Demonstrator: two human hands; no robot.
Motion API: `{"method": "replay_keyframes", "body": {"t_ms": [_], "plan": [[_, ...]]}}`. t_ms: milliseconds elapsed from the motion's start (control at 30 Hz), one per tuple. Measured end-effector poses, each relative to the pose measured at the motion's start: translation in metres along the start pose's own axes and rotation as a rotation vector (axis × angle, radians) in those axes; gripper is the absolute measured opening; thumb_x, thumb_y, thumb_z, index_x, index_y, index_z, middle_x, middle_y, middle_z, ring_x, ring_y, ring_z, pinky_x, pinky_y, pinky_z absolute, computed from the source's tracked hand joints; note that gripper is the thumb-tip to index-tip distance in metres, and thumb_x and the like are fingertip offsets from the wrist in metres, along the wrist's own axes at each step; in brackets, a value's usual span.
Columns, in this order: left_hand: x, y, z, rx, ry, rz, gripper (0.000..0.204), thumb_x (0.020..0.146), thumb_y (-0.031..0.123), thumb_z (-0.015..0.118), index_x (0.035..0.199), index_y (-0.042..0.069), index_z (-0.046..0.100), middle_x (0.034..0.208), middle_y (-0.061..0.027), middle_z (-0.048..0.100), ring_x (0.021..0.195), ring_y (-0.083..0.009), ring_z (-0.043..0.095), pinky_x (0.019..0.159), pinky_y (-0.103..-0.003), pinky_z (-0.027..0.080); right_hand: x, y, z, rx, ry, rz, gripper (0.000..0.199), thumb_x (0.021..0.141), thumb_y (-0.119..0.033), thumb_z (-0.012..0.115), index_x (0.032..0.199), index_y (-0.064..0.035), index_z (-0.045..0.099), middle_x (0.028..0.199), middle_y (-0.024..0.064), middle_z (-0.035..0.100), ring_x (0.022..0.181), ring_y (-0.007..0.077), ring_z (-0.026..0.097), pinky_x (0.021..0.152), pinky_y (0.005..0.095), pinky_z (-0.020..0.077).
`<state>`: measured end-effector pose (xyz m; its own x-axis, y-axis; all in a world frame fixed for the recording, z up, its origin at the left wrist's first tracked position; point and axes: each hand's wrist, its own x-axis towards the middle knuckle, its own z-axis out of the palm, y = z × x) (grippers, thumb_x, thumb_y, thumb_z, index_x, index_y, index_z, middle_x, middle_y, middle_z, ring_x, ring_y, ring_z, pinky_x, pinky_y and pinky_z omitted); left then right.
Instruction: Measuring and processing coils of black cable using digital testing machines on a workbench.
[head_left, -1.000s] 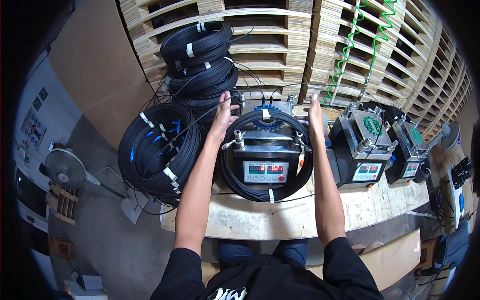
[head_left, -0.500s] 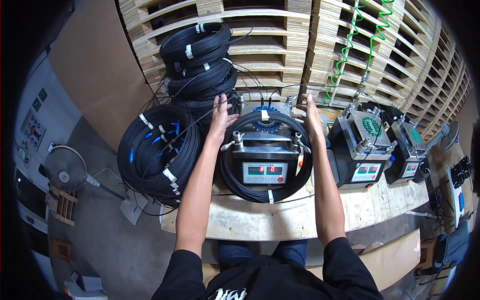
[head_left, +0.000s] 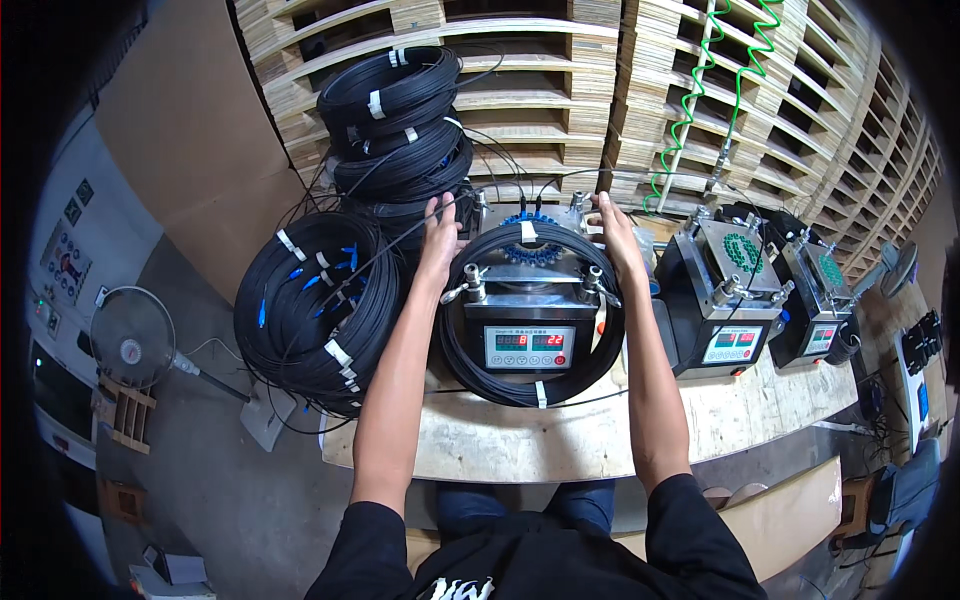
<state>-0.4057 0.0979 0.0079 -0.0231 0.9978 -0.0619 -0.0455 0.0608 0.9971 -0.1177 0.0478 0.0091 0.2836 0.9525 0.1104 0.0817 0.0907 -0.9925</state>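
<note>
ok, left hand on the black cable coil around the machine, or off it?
Touching. Head view: the left hand lies flat on the black cable coil at its upper left edge, with no gap showing.

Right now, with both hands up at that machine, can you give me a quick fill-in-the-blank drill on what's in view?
1. The black cable coil lies looped around the machine with the ____ number displays.
2. The left hand and right hand both rest at the ____ edge of that coil.
3. The bands that tie the stacked coils are ____ in colour.
4. The spiral hoses hanging by the pallets are ____.

Missing words: red; far; white; green
</note>
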Motion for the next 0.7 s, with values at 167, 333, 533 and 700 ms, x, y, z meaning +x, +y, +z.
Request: {"method": "replay_keyframes", "body": {"t_ms": [167, 333, 533, 700], "plan": [[-0.01, 0.005, 0.004, -0.074, -0.027, 0.074, 0.087, 0.095, 0.064, 0.05, 0.158, 0.016, 0.015, 0.121, -0.02, 0.053, 0.09, -0.0261, 0.065, 0.084, -0.037, 0.054, -0.001, 0.001, 0.001, 0.106, -0.019, -0.041, 0.058, 0.103, -0.053, 0.044, 0.135, -0.0046, 0.055, 0.114, 0.013, 0.06, 0.075, 0.0181, 0.061, 0.065, 0.029, 0.052], [-0.002, 0.006, 0.003, 0.122, -0.174, 0.156, 0.083, 0.098, 0.064, 0.047, 0.158, 0.013, 0.02, 0.127, -0.0232, 0.057, 0.097, -0.0287, 0.064, 0.092, -0.038, 0.051, -0.007, -0.005, 0.007, 0.104, 0.049, -0.032, 0.053, 0.104, -0.047, 0.047, 0.135, -0.0036, 0.053, 0.112, 0.0108, 0.062, 0.077, 0.0164, 0.062, 0.065, 0.0279, 0.0521], [0.003, 0.003, 0.008, 0.211, -0.185, 0.128, 0.076, 0.099, 0.062, 0.047, 0.154, 0.011, 0.032, 0.123, -0.021, 0.058, 0.096, -0.024, 0.061, 0.083, -0.034, 0.051, 0.005, 0.009, 0.0, -0.11, 0.069, -0.213, 0.057, 0.103, -0.045, 0.049, 0.138, 0.0, 0.049, 0.114, 0.013, 0.065, 0.083, 0.018, 0.063, 0.067, 0.0312, 0.0539], [-0.001, -0.002, 0.006, 0.157, 0.003, 0.204, 0.067, 0.099, 0.058, 0.049, 0.146, 0.01, 0.045, 0.113, -0.0179, 0.061, 0.087, -0.0194, 0.062, 0.077, -0.031, 0.052, 0.001, 0.006, 0.003, 0.01, -0.034, -0.187, 0.059, 0.103, -0.047, 0.05, 0.143, -0.0029, 0.045, 0.136, 0.0195, 0.056, 0.111, 0.0243, 0.06, 0.077, 0.0331, 0.0555]]}}
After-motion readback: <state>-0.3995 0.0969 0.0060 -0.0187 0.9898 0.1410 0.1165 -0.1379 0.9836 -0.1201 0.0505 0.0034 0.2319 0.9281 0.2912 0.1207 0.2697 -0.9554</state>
